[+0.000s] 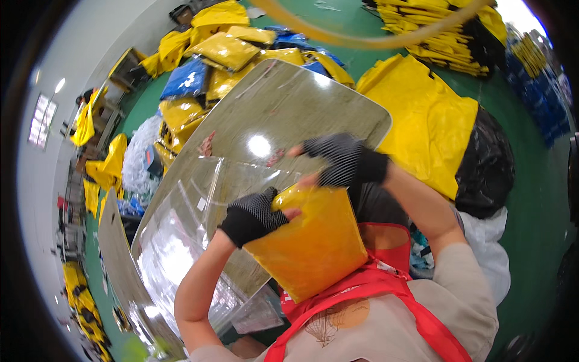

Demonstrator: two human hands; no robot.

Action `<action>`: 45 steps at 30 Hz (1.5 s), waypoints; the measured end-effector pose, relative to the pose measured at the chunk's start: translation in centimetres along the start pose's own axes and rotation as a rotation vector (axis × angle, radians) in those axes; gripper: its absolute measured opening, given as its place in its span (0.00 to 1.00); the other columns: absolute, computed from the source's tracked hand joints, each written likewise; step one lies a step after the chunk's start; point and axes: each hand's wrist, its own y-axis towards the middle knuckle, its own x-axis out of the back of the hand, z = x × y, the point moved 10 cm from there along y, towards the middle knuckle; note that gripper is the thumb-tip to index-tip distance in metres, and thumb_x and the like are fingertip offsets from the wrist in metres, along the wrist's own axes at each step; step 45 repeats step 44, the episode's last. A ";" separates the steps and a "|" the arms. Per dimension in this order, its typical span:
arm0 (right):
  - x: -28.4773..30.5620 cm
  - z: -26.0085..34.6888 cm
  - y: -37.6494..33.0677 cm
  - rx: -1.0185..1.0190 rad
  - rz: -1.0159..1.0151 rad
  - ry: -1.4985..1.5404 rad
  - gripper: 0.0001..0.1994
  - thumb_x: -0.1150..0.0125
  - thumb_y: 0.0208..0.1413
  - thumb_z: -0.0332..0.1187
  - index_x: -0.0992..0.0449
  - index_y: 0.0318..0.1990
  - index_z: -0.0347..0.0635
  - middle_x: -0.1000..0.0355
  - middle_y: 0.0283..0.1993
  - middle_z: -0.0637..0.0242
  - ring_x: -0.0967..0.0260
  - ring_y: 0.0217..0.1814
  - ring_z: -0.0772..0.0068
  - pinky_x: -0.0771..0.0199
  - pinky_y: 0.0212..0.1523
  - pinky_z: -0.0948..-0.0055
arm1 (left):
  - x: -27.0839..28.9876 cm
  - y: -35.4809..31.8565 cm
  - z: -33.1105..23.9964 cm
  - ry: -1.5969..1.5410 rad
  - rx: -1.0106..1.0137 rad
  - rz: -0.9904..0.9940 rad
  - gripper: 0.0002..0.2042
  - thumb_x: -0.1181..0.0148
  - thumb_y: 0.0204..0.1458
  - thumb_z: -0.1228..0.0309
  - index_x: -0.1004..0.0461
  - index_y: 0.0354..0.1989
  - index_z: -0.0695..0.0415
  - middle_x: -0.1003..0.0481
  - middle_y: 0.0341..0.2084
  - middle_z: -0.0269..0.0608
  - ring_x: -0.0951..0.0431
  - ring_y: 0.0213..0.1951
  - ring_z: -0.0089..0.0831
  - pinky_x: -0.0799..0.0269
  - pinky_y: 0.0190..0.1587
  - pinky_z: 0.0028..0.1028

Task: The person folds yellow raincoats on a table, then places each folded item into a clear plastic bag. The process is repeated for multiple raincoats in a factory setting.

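A folded yellow garment or sheet in a clear plastic bag (313,241) leans tilted at the near edge of the table, against my red apron. My left hand (256,216), in a fingerless black-and-grey glove, grips its upper left edge with the thumb on the yellow face. Just above its top edge is my right hand (344,161), gloved alike, with thumb and forefinger spread apart and slightly blurred. The right thumb is close to the top edge; whether it touches cannot be told. Clear plastic bags (175,259) lie spread on the table beside my left forearm.
The wood-patterned table (307,114) has small reddish scraps (207,145) on it. Yellow and blue bagged packets (226,51) are heaped beyond its far left edge. A large yellow sheet (416,114) and a black bag (485,163) lie at right. Yellow stacks (434,36) stand farther back.
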 end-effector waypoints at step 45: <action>-8.0 11.0 -8.2 0.624 0.268 0.299 0.12 0.44 0.53 0.41 0.30 0.35 0.42 0.32 0.36 0.51 0.32 0.40 0.52 0.32 0.38 0.57 | 5.2 5.1 9.0 -1.741 0.048 0.278 0.28 0.54 0.55 0.48 0.41 0.61 0.50 0.39 0.60 0.46 0.33 0.56 0.45 0.40 0.59 0.46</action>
